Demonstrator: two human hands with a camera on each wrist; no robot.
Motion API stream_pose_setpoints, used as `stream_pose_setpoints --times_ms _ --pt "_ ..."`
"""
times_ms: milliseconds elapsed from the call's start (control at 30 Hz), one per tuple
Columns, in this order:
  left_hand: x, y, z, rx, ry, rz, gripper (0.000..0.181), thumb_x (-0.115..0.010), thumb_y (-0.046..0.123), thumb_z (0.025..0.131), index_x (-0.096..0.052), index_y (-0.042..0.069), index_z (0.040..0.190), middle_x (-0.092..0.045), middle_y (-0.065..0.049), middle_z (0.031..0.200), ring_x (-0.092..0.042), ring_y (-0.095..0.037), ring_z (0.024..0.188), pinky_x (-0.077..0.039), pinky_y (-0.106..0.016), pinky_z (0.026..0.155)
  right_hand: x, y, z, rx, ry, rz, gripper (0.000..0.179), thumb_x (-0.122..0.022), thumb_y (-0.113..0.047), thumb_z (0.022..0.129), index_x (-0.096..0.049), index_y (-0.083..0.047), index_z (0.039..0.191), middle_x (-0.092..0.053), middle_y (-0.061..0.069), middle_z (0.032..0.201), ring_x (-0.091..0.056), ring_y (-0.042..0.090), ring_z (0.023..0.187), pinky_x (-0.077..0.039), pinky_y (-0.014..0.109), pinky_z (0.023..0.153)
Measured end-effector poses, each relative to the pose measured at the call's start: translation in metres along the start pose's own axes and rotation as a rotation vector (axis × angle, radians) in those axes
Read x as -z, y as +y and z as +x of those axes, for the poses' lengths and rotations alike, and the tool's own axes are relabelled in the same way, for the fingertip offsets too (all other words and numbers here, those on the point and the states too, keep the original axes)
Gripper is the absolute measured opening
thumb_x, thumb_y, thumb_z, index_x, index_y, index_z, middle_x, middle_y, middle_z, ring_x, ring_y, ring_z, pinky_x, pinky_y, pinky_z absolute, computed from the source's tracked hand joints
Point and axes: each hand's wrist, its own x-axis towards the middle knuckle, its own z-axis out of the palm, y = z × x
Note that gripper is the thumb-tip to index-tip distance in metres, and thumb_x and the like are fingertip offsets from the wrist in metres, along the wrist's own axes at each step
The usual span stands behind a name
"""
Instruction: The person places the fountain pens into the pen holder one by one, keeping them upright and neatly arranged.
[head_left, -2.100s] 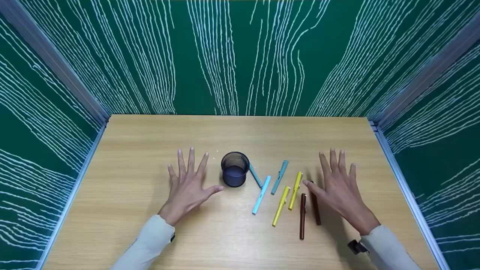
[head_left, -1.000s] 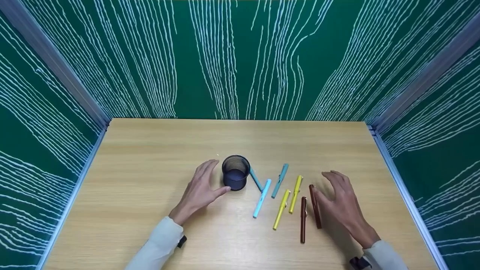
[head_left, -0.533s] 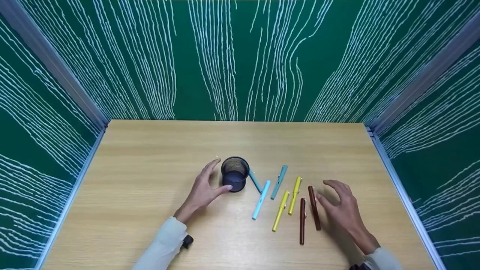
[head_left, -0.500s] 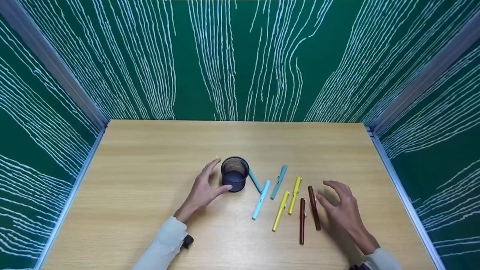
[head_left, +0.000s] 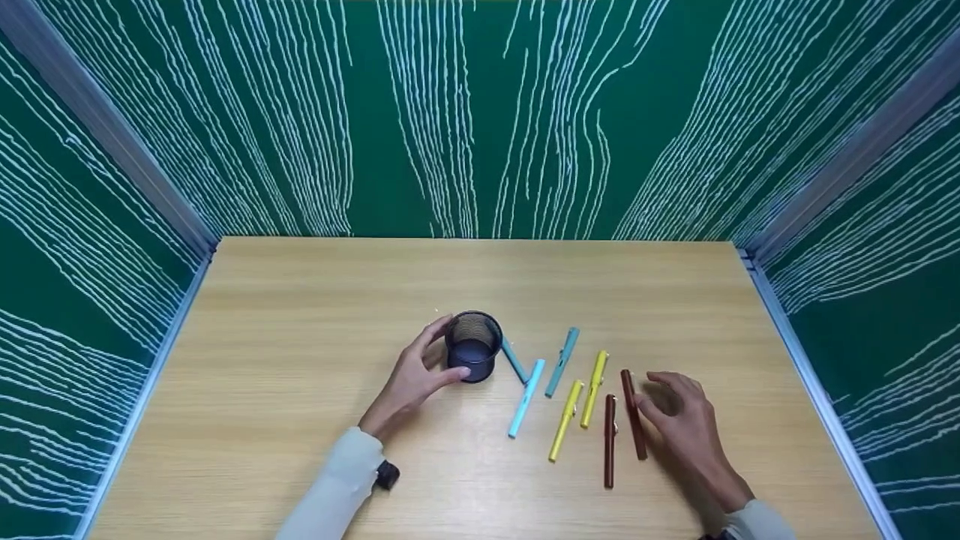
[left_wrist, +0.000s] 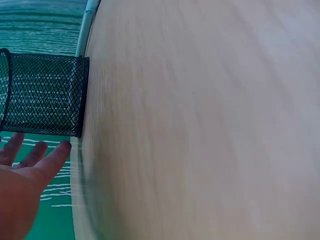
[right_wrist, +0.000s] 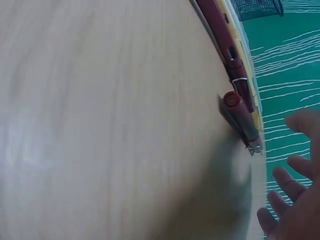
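Note:
A black mesh pen cup (head_left: pixel 472 349) stands upright on the table. My left hand (head_left: pixel 412 379) lies beside it, thumb across its near side and fingers by its left rim. In the left wrist view the fingers (left_wrist: pixel 50 162) are spread close to the mesh wall; I cannot tell whether they touch it. My right hand (head_left: pixel 686 420) hovers with loosely bent fingers just right of a dark red pen (head_left: pixel 634 416) and holds nothing. In the right wrist view its fingers (right_wrist: pixel 290 185) are apart from the pens. Another dark red pen (head_left: pixel 609 442) lies to the left.
Two yellow pens (head_left: pixel 566 420), a light blue pen (head_left: pixel 527 397) and two teal pens (head_left: pixel 562 362) lie between the cup and the dark red pens. One teal pen is partly hidden by the cup. Green walls with white lines (head_left: pixel 420 112) enclose the wooden table (head_left: pixel 300 300).
My spread hands have drawn in. The left hand has moved right to the cup, its fingers bending around the side. The right hand has come down beside the dark red pen, fingers loosely bent.

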Motion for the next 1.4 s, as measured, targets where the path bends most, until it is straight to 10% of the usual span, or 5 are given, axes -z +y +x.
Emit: stream_pose_setpoints --times_ms 1400 --pt "-0.012 -0.004 0.013 -0.002 0.03 -0.103 0.087 -0.088 0.003 0.09 -0.044 0.009 0.165 -0.052 -0.017 0.163 -0.046 -0.035 0.154 -0.032 -0.052 0.132 -0.033 0.006 -0.001 -0.012 0.129 -0.065 0.015 -0.085 0.003 0.086 -0.08 0.004 0.1 -0.071 0.019 0.098 -0.051 0.032 0.112 -0.037 0.044 0.095"
